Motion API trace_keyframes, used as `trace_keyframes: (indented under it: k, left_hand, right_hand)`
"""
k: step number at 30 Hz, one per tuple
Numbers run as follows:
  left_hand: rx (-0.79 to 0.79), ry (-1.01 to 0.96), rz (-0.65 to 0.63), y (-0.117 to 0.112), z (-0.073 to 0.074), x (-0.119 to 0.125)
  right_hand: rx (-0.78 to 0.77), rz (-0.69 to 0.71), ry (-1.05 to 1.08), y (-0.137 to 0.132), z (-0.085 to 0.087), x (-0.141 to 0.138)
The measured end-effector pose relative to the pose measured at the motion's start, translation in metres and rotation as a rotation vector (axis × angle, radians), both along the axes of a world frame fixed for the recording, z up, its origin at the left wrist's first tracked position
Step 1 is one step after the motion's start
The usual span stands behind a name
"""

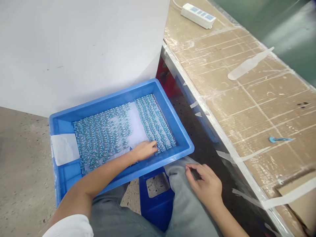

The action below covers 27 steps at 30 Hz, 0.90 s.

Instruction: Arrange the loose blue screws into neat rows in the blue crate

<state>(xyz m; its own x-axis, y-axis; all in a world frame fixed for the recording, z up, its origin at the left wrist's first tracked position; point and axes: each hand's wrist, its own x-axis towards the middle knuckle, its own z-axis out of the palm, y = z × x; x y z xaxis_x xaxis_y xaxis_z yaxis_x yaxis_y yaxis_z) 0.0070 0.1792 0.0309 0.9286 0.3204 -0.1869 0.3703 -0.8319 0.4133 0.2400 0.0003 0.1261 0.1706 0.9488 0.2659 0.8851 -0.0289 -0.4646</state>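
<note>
A blue plastic bin [170, 108] holds many small, slim blue pieces with silvery parts [101, 135], laid in rows on a white sheet [137, 121]. My left hand [145, 149] reaches into the bin from the near side. Its fingers are closed at the lower end of the right-hand rows [155, 121], and whatever is between them is hidden. Outside the bin, my right hand [206, 184] is over my knee, thumb and forefinger tips pinched together. Anything between those tips is too small to make out.
A cardboard-topped, taped table [247, 108] runs along the right, bearing a white power strip [198, 15] and a blue piece with a rounded end [280, 139]. White paper [65, 148] hangs over the bin's left wall. A blue stool [158, 205] shows below; a white panel [81, 49] stands behind.
</note>
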Motion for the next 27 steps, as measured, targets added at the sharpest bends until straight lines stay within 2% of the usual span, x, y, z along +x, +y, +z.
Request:
trace_keyframes:
  k: [9,19,27]
  left_hand:
    - [0.085,0.003,-0.050,-0.0013,0.0060,-0.0018]
    - [0.026,-0.006,-0.051,-0.0006,0.0025,-0.0016]
    - [0.002,0.000,-0.071,-0.0018,0.0098,-0.0021]
  right_hand:
    - [-0.006,-0.007,0.014,-0.0002,0.0008,0.0025]
    - [-0.032,-0.020,0.000,0.0002,0.0017,0.0013]
    - [-0.019,-0.015,0.007,0.0013,0.0021,0.0011]
